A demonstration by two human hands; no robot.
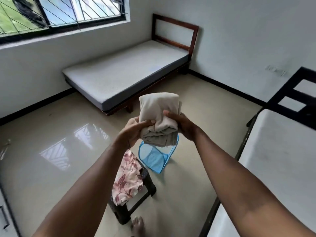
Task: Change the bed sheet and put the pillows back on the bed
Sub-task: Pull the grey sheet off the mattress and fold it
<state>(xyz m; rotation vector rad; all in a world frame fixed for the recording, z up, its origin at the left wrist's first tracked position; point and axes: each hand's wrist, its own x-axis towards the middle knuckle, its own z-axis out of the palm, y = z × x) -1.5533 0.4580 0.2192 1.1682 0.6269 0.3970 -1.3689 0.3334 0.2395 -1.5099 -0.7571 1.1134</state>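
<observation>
Holds the bare left arm (89, 182) and bare right arm (230, 168) outstretched, converging toward the middle. Grips a folded beige fabric bundle (159, 108) by its lower end: left hand (130, 131) cupped at its left side, thumb across the front; right hand (182, 124) wrapped round its right side. Shows one bare foot (137, 226) below.

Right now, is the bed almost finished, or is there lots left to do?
Lots left. The mattress lies bare, so the old sheet is already off. The left hand and right hand grip a folded beige sheet, not yet opened. It needs spreading over the mattress, and no pillows are in view.
</observation>
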